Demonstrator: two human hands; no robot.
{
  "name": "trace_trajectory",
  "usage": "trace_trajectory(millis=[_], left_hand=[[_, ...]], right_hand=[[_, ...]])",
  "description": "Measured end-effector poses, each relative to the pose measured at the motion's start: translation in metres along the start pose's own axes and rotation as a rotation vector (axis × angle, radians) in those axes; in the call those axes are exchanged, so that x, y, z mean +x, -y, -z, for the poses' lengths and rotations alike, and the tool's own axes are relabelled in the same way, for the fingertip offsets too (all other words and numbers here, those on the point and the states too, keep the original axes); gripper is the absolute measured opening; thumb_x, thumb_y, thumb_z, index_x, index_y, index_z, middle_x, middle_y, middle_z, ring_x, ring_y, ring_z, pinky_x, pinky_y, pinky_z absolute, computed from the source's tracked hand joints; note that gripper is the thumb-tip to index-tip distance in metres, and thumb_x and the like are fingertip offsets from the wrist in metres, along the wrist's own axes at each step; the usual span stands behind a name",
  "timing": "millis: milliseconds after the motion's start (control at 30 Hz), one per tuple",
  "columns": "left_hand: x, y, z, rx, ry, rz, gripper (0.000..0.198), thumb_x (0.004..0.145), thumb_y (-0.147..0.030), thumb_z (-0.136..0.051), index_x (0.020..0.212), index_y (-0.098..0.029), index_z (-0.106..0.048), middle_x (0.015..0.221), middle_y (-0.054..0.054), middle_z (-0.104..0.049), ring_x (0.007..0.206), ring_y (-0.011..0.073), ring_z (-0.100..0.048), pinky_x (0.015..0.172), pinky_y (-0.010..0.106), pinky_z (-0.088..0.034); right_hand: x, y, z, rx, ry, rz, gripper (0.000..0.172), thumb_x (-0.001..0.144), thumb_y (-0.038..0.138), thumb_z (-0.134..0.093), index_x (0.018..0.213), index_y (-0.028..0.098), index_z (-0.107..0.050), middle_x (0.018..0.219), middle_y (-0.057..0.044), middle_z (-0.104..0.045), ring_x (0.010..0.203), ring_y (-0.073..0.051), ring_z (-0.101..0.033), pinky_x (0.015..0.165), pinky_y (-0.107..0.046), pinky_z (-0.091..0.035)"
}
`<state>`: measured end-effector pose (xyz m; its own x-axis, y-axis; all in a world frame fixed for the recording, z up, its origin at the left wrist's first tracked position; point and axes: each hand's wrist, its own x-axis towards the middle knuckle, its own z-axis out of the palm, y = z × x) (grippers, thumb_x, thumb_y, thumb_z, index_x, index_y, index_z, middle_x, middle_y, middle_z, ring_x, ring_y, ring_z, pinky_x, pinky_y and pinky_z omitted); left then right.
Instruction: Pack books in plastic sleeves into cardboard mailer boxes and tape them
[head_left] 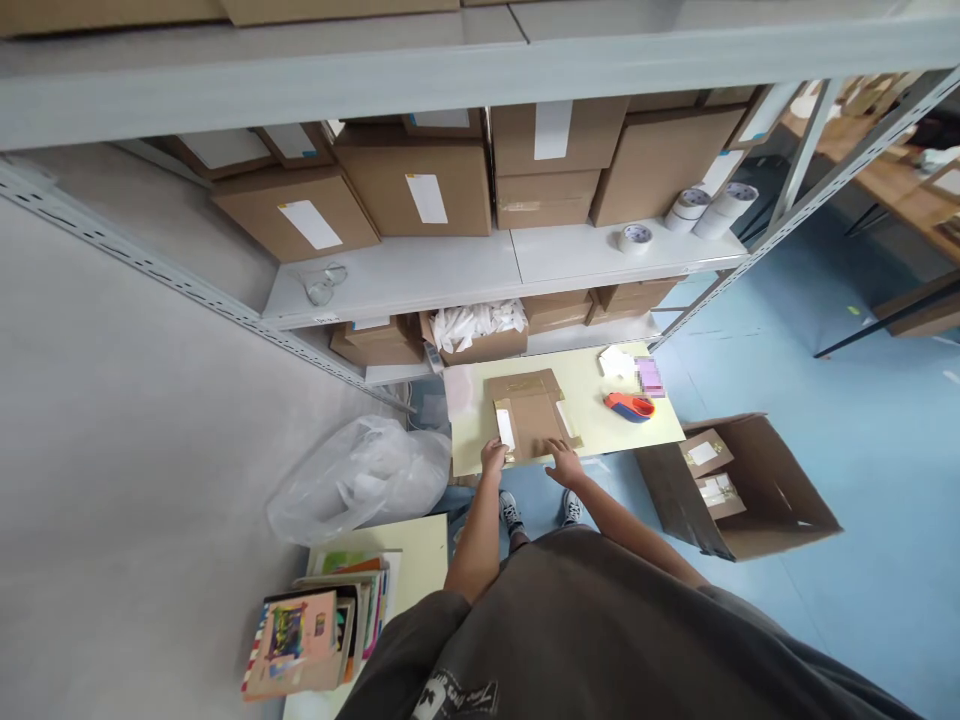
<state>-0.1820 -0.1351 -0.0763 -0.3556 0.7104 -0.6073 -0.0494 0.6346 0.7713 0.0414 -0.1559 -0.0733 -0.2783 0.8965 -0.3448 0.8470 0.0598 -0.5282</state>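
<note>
Worker at a pale table, with clock positions taken about the flat brown carton lying on it. The left hand is at the carton's 7 o'clock corner, fingers curled at the edge beside a white label; whether they grip cannot be told. The right hand is at 5 o'clock, fingers and thumb spread wide at the near edge. A second white label marks the carton's 3 o'clock side; no writing on either is legible. An orange-and-blue tool lies at 3 o'clock, white paper at 2. Between 3 and 4, a large open box contains two labelled small boxes, their text too small to read. Shelved boxes between 10 and 11 bear white labels, likewise unreadable. At 1 o'clock, a tape roll stands on the shelf. Toward 7, white lettering crosses the dark shirt, not surely legible
</note>
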Motion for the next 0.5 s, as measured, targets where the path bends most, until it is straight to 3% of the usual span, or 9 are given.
trace_trajectory(millis=[67,167,267,333,400,500], left_hand=[[-0.011,-0.012,-0.011,-0.064,-0.014,-0.01,0.048,0.067,-0.027,-0.08,0.113,-0.013,-0.076,0.067,0.001,-0.07,0.056,0.0147,-0.064,0.055,0.023,-0.049],[-0.023,-0.034,-0.027,-0.153,0.077,-0.086,0.056,0.069,-0.033,-0.088,0.12,-0.013,-0.075,0.077,0.006,-0.076,0.066,0.0175,-0.071,0.062,0.026,-0.055],[-0.024,-0.059,-0.03,-0.158,0.176,-0.171,0.063,0.074,-0.038,-0.09,0.129,-0.015,-0.073,0.096,0.013,-0.079,0.082,0.0219,-0.077,0.072,0.029,-0.06],[-0.016,-0.076,-0.025,-0.142,0.154,-0.199,0.068,0.077,-0.038,-0.089,0.138,-0.017,-0.068,0.115,0.016,-0.078,0.093,0.023,-0.078,0.077,0.031,-0.061],[-0.004,-0.093,-0.015,-0.08,0.08,-0.217,0.081,0.077,-0.035,-0.09,0.15,-0.021,-0.059,0.138,0.019,-0.069,0.104,0.0249,-0.076,0.083,0.033,-0.061],[0.015,-0.114,-0.001,-0.013,-0.009,-0.219,0.109,0.071,-0.031,-0.095,0.165,-0.028,-0.04,0.166,0.021,-0.046,0.126,0.0318,-0.069,0.096,0.039,-0.06]], right_hand=[[-0.003,0.01,0.006,-0.078,-0.076,0.058,0.078,0.085,0.017,-0.07,0.16,0.027,-0.05,0.161,-0.013,-0.054,0.152,-0.036,-0.042,0.125,-0.055,-0.034],[0.001,0.013,0.027,-0.051,-0.21,0.091,0.06,0.096,0.016,-0.055,0.155,0.026,-0.057,0.154,-0.014,-0.06,0.143,-0.032,-0.053,0.12,-0.047,-0.042],[0.01,-0.002,0.06,0.083,-0.321,0.084,0.051,0.1,0.018,-0.045,0.147,0.026,-0.063,0.15,-0.012,-0.065,0.128,-0.031,-0.064,0.108,-0.041,-0.051],[0.015,-0.02,0.085,0.183,-0.369,0.1,0.045,0.102,0.025,-0.043,0.139,0.025,-0.067,0.138,-0.013,-0.072,0.116,-0.031,-0.069,0.1,-0.04,-0.054],[0.017,-0.041,0.109,0.274,-0.389,0.129,0.039,0.103,0.033,-0.042,0.127,0.022,-0.07,0.115,-0.014,-0.078,0.099,-0.03,-0.072,0.09,-0.039,-0.056],[0.018,-0.066,0.132,0.386,-0.396,0.158,0.033,0.099,0.042,-0.046,0.106,0.021,-0.071,0.088,-0.011,-0.075,0.08,-0.028,-0.067,0.077,-0.037,-0.054]])
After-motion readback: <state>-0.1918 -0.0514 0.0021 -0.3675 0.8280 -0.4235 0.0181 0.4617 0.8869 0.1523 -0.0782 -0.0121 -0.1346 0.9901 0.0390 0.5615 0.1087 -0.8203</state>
